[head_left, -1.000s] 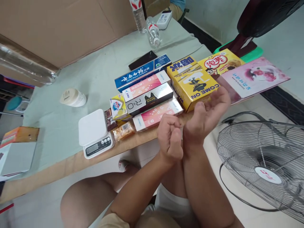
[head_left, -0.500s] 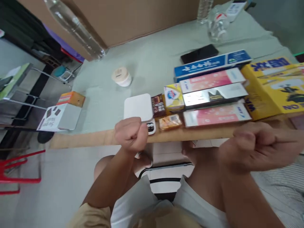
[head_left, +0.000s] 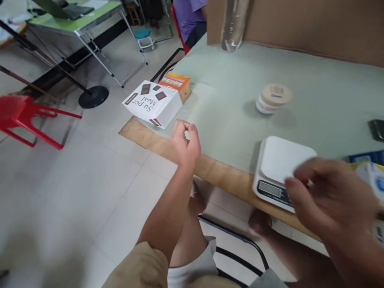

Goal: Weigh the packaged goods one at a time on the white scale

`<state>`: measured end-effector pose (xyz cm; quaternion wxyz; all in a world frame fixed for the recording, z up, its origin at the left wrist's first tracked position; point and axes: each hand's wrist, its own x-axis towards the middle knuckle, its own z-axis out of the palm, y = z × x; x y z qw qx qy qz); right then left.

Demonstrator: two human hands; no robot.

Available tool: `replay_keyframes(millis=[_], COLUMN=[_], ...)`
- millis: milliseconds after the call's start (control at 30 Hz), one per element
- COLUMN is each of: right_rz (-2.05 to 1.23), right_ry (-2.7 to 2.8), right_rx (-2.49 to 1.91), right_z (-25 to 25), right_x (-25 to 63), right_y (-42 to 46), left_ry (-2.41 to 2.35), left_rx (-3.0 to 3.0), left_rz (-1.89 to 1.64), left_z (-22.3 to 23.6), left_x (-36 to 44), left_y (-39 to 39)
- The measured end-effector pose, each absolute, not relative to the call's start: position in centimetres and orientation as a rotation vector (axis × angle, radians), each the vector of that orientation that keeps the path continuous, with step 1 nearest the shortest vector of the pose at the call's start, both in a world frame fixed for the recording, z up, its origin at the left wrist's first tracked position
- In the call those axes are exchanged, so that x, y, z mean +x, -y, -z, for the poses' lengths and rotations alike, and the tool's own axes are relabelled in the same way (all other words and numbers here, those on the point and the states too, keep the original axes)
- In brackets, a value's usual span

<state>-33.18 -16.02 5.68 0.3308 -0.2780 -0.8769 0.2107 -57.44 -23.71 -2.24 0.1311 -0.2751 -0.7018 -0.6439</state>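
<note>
My left hand [head_left: 186, 140] hovers over the table's wooden front edge [head_left: 219, 176], fingers curled in, thumb touching forefinger, with nothing visible in it. The nearest thing is a white "Super Meal" box [head_left: 153, 104] just to its upper left, with an orange box [head_left: 175, 82] behind that. My right hand [head_left: 330, 196] is smeared by motion at the lower right, in front of the white kitchen scale [head_left: 282, 168], covering the scale's right front corner. Its fingers look loosely bent.
A round cream jar [head_left: 274, 98] and a clear bottle [head_left: 234, 24] stand on the green cloth; a cardboard wall [head_left: 300, 24] is behind. A phone [head_left: 378, 130] and packaged boxes [head_left: 372, 176] are at the right edge. Left: red chair [head_left: 24, 116], green table [head_left: 75, 16], a person in purple [head_left: 192, 16].
The view has swung left, so the rows of boxes have left the picture. My left hand stays closed and reaches further out; my right hand has moved in front of the scale.
</note>
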Motion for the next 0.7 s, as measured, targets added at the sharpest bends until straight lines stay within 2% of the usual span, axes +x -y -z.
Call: replay_keyframes(millis=[67,133,333,567,700], right_rz=[-0.597,-0.696,-0.767,-0.698,-0.897], right_ry=[2.356,2.441,2.563,2.662,2.566], right_rx=[-0.453,-0.363,-0.447,-0.504,-0.530], right_z=[-5.4,-4.0,0.9,2.7,3.3], right_x=[-40.6,-48.0,-64.2,-67.0,-66.1], right_y=[14.6,13.1,10.9,12.8,13.1], left_ry=[2.047,2.100,2.231,2.324,2.251], left_rx=[-0.638,-0.454,0.059,0.110,0.115], left_rz=[1.845,1.833,2.063,2.205,2.237], left_z=[2.6,2.8,2.9,3.5,3.6], left_x=[-59.5,-61.4,-65.8,-67.9,-68.0], left_y=[24.6,25.3,27.0,27.9,28.0])
